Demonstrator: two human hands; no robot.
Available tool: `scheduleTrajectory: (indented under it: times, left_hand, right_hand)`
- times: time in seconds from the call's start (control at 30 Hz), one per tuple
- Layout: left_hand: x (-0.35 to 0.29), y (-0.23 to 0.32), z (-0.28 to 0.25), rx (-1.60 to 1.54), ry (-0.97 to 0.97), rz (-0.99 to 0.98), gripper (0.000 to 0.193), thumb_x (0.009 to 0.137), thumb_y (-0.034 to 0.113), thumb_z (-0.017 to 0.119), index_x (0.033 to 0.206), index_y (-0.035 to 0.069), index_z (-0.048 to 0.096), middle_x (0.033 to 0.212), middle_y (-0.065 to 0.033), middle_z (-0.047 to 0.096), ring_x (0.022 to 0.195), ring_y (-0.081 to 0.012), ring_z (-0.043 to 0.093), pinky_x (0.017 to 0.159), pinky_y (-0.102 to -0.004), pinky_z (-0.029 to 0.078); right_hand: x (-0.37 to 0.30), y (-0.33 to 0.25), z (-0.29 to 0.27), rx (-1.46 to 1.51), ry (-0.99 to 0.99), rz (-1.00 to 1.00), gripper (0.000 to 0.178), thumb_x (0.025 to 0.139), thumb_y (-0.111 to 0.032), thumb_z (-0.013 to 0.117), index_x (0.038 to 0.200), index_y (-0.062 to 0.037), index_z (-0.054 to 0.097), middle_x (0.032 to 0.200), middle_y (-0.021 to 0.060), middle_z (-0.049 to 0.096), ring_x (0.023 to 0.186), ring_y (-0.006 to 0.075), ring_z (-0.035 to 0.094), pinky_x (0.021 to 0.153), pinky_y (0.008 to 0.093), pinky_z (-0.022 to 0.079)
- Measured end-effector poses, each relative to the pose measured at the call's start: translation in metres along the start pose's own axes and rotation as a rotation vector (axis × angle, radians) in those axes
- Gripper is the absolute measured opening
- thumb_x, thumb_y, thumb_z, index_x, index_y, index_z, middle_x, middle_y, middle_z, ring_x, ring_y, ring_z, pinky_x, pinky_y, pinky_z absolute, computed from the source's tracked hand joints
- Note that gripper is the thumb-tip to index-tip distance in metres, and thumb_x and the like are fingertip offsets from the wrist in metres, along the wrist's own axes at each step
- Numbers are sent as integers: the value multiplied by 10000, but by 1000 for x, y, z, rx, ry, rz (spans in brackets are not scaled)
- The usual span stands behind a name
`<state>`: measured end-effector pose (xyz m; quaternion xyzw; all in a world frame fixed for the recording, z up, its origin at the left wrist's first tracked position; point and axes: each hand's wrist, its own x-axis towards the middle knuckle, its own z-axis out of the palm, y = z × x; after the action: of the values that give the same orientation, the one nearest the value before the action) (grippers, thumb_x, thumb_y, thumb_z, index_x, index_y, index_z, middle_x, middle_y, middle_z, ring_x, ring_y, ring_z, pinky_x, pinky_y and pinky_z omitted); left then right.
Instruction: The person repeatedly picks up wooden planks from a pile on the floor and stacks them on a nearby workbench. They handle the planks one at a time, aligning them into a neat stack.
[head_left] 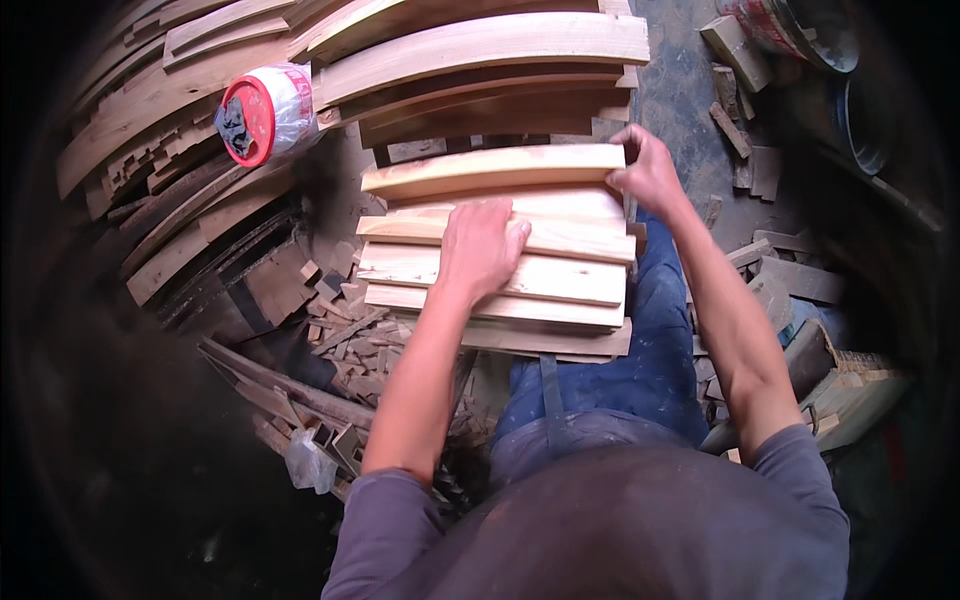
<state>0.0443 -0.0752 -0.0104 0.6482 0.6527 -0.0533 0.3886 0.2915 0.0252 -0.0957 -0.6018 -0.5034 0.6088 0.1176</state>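
The stack of pale wooden slats (500,260) rested on the person's lap. The left hand (480,245) lay flat and released on top; the right hand (645,170) gripped the top slat's far end. Offcuts (350,340) littered the dusty concrete floor (680,100) beside curved boards (480,50).

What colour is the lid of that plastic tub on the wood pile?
Red lid of the round plastic tub, clearest in the head view.

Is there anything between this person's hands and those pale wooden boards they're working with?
Nothing visible. The left hand lies flat on top of the stack of pale boards, and the right hand grips the right end of the top board. Both touch bare wood. The red-lidded container sits off to the left, apart from the stack.
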Motion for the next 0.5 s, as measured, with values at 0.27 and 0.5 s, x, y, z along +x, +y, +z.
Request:
scheduleTrajectory:
  times: [0.27,0.5]
  left_hand:
    - [-40,-1,9,-60,143,47,353,901,151,627,1191,-43,573,1159,-243,573,1160,-430,524,1072,-500,396]
    - [-46,-36,5,1,564,-97,653,813,24,634,1428,-58,429,1506,-270,410,1439,-388,358,1220,-486,244]
  right_hand:
    - [-64,-57,4,-326,28,-965,236,630,104,619,828,-8,555,868,155,636,835,314,660,738,376,557]
    - [-85,-75,40,-365,99,-1059,208,627,1,668,812,-11,574,859,138,646,823,297,663,725,390,552]
